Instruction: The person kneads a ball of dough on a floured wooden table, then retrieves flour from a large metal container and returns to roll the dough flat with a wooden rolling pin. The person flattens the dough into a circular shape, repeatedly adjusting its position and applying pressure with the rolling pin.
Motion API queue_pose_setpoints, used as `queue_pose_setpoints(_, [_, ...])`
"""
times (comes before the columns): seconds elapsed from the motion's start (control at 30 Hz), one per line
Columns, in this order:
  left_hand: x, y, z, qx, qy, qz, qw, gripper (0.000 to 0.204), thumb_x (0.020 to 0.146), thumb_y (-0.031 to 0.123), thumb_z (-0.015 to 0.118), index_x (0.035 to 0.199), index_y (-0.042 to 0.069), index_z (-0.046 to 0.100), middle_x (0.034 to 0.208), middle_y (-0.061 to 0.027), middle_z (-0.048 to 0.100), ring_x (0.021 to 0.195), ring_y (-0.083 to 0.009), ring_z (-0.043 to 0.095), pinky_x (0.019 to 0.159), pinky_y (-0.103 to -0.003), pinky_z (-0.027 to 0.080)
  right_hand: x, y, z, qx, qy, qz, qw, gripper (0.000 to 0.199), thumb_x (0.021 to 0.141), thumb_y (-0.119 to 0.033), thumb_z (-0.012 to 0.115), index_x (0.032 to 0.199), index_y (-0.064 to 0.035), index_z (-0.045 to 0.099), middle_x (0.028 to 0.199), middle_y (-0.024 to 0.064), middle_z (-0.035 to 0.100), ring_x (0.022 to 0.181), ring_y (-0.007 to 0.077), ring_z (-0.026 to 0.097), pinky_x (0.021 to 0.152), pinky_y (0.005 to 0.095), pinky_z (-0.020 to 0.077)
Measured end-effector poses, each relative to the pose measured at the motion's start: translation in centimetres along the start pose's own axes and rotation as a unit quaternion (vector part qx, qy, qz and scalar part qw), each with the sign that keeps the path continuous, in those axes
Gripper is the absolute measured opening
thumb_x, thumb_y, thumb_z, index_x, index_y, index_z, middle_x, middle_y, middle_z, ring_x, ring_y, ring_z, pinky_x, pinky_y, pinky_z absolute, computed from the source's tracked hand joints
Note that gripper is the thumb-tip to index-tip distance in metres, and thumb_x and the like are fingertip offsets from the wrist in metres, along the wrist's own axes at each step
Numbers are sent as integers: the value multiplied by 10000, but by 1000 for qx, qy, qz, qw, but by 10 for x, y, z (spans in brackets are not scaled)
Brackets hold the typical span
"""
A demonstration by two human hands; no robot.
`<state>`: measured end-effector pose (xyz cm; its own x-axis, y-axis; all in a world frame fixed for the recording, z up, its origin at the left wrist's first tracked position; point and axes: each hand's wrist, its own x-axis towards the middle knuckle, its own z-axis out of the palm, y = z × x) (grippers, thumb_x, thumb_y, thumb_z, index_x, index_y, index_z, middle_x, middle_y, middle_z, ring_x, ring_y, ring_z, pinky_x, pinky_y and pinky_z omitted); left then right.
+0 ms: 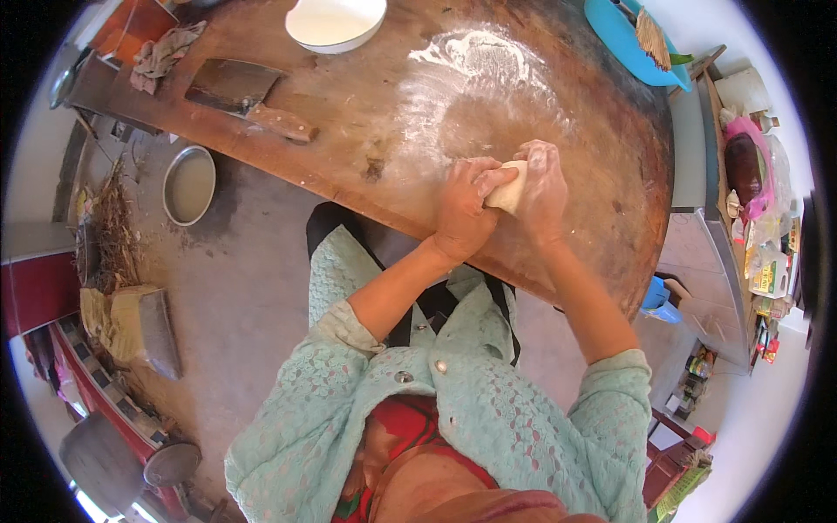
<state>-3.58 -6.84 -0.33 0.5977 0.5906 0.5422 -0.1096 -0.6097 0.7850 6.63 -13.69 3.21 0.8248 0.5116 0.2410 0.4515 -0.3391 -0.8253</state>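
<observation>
A pale lump of dough (507, 193) is held between my two hands over the near part of the wooden table (349, 96). My left hand (467, 199) grips its left side with bent fingers, the thumb laid across the dough. My right hand (542, 187) is curled around the other side, its knuckles dusted with flour. Both hands hide much of the lump, and I cannot tell whether it touches the tabletop. Just beyond the hands, white flour (488, 65) is spread in a smeared patch over the wood.
A cleaver (235, 87) lies at the table's left, near a crumpled cloth (163, 57). At the far side stands a white bowl (336, 24). A blue basin (632, 44) with a brush (651, 39) sits at the far right. On the floor lies a metal basin (189, 185).
</observation>
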Motion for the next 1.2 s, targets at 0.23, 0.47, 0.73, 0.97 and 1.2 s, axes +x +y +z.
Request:
queue_pose_setpoints(0.23, [26,-7,-8,143,-31,-63,987,541,717,130,701,1243,81,586,1149,-84,620,1138,-326,470,1007,-514,279,49,18,19,-197,-43,-162,966,289,968,-295,428,1039,-96,624,964,92,661,927,299,606,842,407,412])
queue_pose_setpoints(0.47, [27,-8,4,224,-29,-113,968,732,822,515,648,1216,-94,551,1344,-269,446,1254,-415,337,1058,-579,201,105,27,32,-273,-28,-31,961,368,992,-347,408,1111,-79,632,1042,193,650,988,407,587,851,459,442])
queue_pose_setpoints(0.73, [39,-25,-3,163,-31,-127,978,740,751,502,709,1168,-98,584,1318,-236,493,1238,-404,381,1068,-537,234,77,38,37,163,-121,103,974,539,998,-461,425,1021,14,679,951,105,690,900,215,617,805,353,486])
queue_pose_setpoints(0.97, [-1,5,-21,12,-37,-26,999,620,680,223,774,1260,107,588,1126,-120,587,982,-334,557,847,-425,458,18,-15,-6,76,-119,92,986,475,1030,-400,382,937,3,615,899,98,637,824,209,605,733,320,477])
queue_pose_setpoints(1.2, [0,-3,-16,112,18,18,993,585,644,61,702,1221,111,620,1058,-94,609,986,-307,544,937,-450,363,3,7,7,-138,-36,-248,958,311,974,-271,406,1028,-78,643,1006,97,654,1000,294,591,907,420,392])
